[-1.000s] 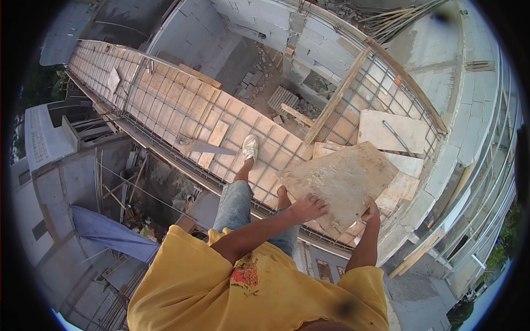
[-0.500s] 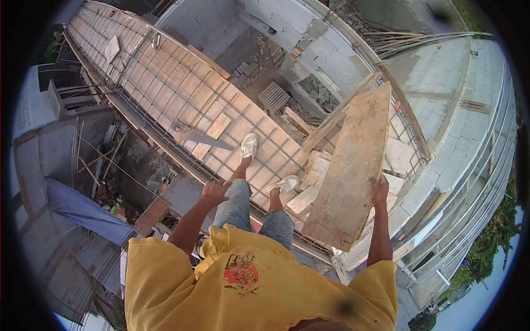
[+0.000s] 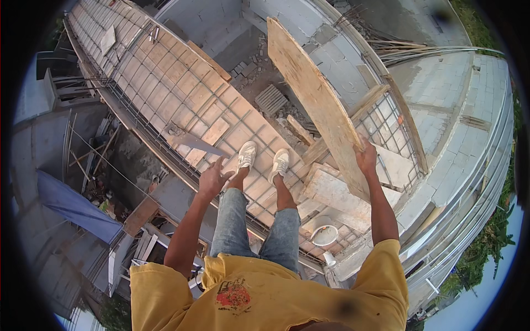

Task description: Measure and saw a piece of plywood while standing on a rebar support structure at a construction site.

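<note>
My right hand (image 3: pixel 366 157) grips the edge of a long, stained plywood board (image 3: pixel 309 88), which is raised steeply on edge at the right of centre. My left hand (image 3: pixel 211 179) hangs open, fingers bent apart, just below a handsaw (image 3: pixel 200 142) with a grey blade. The saw lies on a steel rebar grid (image 3: pixel 138 55) over light wooden formwork panels (image 3: pixel 248 118). My feet in white shoes (image 3: pixel 247 155) stand on the grid. Under the raised board lie loose pale boards (image 3: pixel 337 198), with a white bucket (image 3: pixel 324 234) below them.
A block-walled opening (image 3: pixel 212 27) with rubble and a slatted pallet (image 3: pixel 270 99) drops away behind the formwork. The lower left falls to a cluttered lower level with a blue tarp (image 3: pixel 72 204). Block walls (image 3: pixel 458 94) and bundled poles (image 3: pixel 419 49) are at the right.
The board has gone from nearly flat to raised on edge, farther forward, uncovering the bucket. My left hand has left the board and moved left. My right foot has shifted up beside the left.
</note>
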Demonstrator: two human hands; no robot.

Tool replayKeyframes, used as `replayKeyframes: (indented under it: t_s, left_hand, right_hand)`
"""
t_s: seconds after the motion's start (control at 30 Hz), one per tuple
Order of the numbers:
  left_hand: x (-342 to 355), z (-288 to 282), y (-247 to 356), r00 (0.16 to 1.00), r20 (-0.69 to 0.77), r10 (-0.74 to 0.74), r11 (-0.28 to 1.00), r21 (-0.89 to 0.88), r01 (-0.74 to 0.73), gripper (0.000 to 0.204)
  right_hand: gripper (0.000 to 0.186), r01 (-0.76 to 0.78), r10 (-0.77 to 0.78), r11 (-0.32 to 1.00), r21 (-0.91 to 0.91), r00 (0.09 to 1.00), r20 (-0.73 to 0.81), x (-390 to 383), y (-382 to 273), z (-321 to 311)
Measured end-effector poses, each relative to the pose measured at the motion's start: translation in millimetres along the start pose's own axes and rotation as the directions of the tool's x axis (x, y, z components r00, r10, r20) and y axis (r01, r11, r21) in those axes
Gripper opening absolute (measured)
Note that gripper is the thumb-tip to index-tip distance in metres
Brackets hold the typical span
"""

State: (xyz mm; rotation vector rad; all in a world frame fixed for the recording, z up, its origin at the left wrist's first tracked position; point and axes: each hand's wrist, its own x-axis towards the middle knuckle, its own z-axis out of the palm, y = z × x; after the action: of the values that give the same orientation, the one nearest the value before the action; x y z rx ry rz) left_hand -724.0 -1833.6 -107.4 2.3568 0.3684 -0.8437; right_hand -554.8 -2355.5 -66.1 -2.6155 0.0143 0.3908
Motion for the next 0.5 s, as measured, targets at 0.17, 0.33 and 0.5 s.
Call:
replayKeyframes:
  t_s: [0.17,0.33,0.5]
  left_hand:
    - [142.5,-19.9,39.5,0.873,-0.312,0.376,0.896,0.364,-0.256,0.078]
    - [298.7,7.6,87.1,0.695,-0.129,0.707,0.469,0.821,-0.325,0.091]
    - [424.5,16.4,98.7,0.515,0.028,0.857,0.166,0.93,-0.327,0.089]
  right_hand:
    - [0.047,0.16,-0.16,0.987,-0.012,0.987,-0.022,46.5,15.7,90.7]
    - [0.049,0.119,-0.122,0.992,0.053,0.991,0.063,65.8,24.5,160.2]
    - [0.047,0.044,-0.055,0.993,0.113,0.994,0.094,79.9,34.7,206.5]
